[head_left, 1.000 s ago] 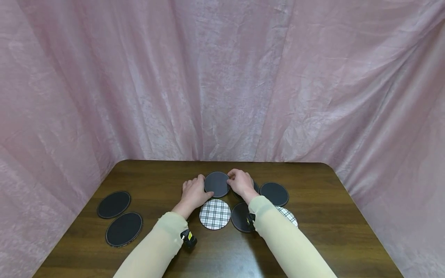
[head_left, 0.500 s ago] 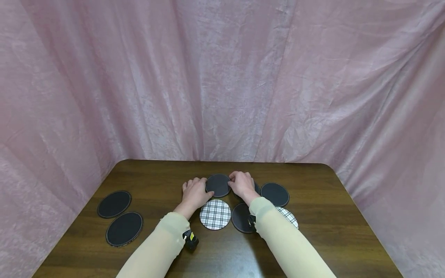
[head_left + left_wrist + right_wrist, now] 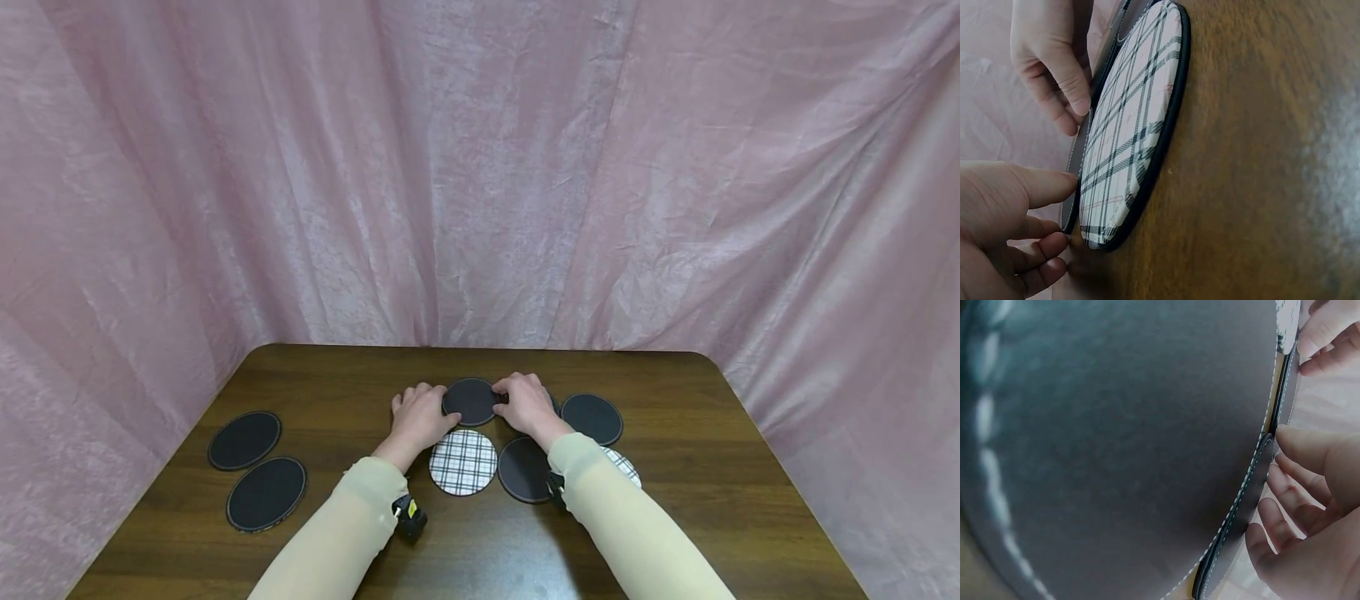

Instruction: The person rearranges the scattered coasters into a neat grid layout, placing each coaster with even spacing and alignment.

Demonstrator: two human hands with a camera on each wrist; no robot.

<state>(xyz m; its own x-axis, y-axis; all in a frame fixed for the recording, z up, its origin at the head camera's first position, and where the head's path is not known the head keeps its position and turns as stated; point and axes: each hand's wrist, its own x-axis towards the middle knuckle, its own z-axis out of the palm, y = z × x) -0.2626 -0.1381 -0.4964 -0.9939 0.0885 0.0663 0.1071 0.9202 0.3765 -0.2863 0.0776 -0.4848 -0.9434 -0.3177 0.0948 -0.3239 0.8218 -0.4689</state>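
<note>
A round dark coaster [image 3: 470, 402] with a stitched edge lies between my two hands at the table's far middle. My left hand [image 3: 418, 417] holds its left edge, thumb at the near side and fingers at the far side. Across from it, the thumb and forefinger of my right hand [image 3: 527, 406] hold the right edge. Just nearer lies a white plaid coaster [image 3: 463, 463], close to my left thumb [image 3: 1054, 186] in the left wrist view. Under my right hand another dark coaster [image 3: 556, 404] is mostly hidden. A further dark coaster [image 3: 521, 471] lies by the right wrist.
At the right are a dark coaster [image 3: 592, 419] and a plaid coaster [image 3: 622, 467] partly covered by my right sleeve. Two dark coasters, one farther [image 3: 244, 440] and one nearer [image 3: 266, 495], lie at the left. A pink curtain [image 3: 480, 183] hangs behind the wooden table [image 3: 712, 500].
The coaster between my hands has come down from a tilt to lie flatter. My right hand has shifted slightly nearer with it; the left hand has barely moved.
</note>
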